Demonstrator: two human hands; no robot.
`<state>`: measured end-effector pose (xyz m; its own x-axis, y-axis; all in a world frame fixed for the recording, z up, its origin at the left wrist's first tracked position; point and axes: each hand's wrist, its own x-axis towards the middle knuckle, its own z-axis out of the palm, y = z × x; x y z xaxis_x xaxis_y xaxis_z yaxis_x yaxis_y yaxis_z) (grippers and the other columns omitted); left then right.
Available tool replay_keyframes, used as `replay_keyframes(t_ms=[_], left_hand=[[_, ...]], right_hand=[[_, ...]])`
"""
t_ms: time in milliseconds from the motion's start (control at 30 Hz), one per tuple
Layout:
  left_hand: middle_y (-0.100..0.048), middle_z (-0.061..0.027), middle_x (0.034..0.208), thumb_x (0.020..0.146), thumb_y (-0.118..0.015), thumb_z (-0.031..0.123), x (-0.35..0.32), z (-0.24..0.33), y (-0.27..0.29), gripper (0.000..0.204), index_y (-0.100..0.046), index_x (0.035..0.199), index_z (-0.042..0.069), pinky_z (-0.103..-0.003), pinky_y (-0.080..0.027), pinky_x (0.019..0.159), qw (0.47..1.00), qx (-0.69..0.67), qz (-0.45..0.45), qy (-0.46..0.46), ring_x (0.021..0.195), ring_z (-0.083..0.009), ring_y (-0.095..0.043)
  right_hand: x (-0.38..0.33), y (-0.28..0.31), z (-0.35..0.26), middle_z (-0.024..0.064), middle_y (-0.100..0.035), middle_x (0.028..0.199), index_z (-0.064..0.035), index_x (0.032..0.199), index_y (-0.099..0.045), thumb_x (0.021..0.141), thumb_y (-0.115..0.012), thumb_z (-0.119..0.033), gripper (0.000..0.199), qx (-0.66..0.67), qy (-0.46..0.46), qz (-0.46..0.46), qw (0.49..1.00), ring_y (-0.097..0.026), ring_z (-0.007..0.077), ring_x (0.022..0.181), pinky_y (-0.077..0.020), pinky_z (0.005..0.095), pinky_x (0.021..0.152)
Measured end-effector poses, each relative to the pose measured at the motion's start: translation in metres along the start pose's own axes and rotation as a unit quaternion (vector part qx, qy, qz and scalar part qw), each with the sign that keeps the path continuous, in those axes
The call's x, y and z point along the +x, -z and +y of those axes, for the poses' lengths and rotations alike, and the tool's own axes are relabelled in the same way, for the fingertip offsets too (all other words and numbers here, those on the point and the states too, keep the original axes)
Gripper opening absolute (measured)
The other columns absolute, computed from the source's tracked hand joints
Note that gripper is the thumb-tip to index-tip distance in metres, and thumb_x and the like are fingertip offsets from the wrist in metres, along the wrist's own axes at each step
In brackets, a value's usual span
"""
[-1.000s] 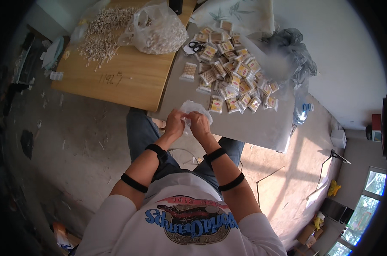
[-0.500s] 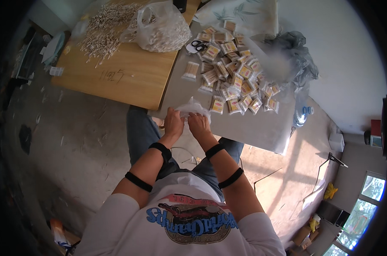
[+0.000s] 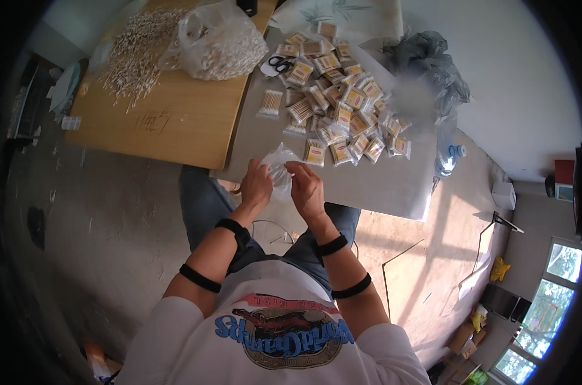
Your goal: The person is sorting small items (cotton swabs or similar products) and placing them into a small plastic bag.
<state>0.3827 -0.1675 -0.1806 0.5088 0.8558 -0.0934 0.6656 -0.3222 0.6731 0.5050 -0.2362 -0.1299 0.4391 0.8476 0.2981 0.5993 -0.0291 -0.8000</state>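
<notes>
Plastic bag [image 3: 280, 156], seemingly glossy; tabletop [image 3: 198, 106] smooth wood.

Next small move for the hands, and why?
Probably ease the left hand and right hand gently apart to spread the crumpled, translucent white plastic bag: the hands are at its opposite sides, and it looks bunched between them.

A pale, plain wall [image 3: 515, 96] rises at the far right, and another light wall [image 3: 93, 25] shows at the far left. The scuffed grey floor [image 3: 111, 218] lies dim on the left, dotted with scraps. On the right, warm sunlight [image 3: 403, 256] crosses it, barred with shadow. A paned window [image 3: 550, 301] at the near right shows greenery outside. A yellowish wooden desk [image 3: 191, 122] stands just left of a grey desk [image 3: 380, 186].
</notes>
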Motion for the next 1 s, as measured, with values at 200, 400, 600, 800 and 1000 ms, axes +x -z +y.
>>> replay_keyframes(t_ms=[200,400,600,800,1000], left_hand=[[-0.049,-0.0192,0.116,0.077,-0.063,0.006,-0.008,-0.008,0.015,0.032,-0.061,0.109,0.001,-0.039,-0.042,0.093,0.995,-0.072,-0.002,-0.074,0.109,-0.0354,-0.05],[-0.047,-0.0178,0.127,0.081,-0.066,0.013,-0.01,-0.003,0.022,0.029,-0.065,0.11,0.006,-0.027,-0.051,0.062,0.987,-0.149,-0.029,-0.045,0.085,-0.0208,-0.061],[-0.048,-0.0154,0.127,0.081,-0.066,0.013,-0.008,0.002,0.028,0.035,-0.061,0.115,0.007,-0.028,-0.05,0.065,0.988,-0.146,-0.032,-0.027,0.066,-0.0168,-0.057],[-0.049,-0.0155,0.125,0.08,-0.065,0.01,0.001,-0.005,0.021,0.036,-0.058,0.115,0.004,-0.03,-0.049,0.068,0.987,-0.151,-0.021,-0.041,0.069,-0.0195,-0.058],[-0.05,-0.0158,0.124,0.078,-0.065,0.006,-0.002,-0.015,0.002,0.038,-0.056,0.116,0.002,-0.03,-0.049,0.072,0.989,-0.125,0.017,-0.082,0.082,-0.0233,-0.059]], right_hand=[[0.067,0.029,0.072,0.0158,-0.066,0.091,-0.0011,0.1,-0.064,0.086,-0.059,-0.018,0.023,-0.064,-0.294,0.26,0.918,-0.066,0.0257,0.08,-0.0505,0.0348,0.069],[0.11,0.047,0.114,0.0173,-0.066,0.096,0.0014,0.101,-0.064,0.065,-0.077,-0.037,0.054,-0.142,-0.426,0.106,0.887,-0.063,0.0292,0.09,-0.0477,0.0383,0.08],[0.092,0.064,0.127,0.0004,-0.059,0.074,-0.0002,0.089,-0.066,0.072,-0.075,-0.031,0.036,0.179,-0.446,0.052,0.876,-0.051,0.0089,0.06,-0.0412,0.0242,0.053],[0.036,0.062,0.026,0.0016,-0.062,0.079,-0.0011,0.092,-0.062,0.084,-0.068,-0.026,0.027,0.25,-0.286,-0.048,0.924,-0.055,0.0076,0.069,-0.0429,0.0214,0.059],[-0.002,0.031,0.005,0.0136,-0.066,0.091,-0.0009,0.102,-0.056,0.082,-0.064,-0.015,0.026,-0.1,-0.13,-0.136,0.977,-0.065,0.0259,0.081,-0.0501,0.0334,0.069]])
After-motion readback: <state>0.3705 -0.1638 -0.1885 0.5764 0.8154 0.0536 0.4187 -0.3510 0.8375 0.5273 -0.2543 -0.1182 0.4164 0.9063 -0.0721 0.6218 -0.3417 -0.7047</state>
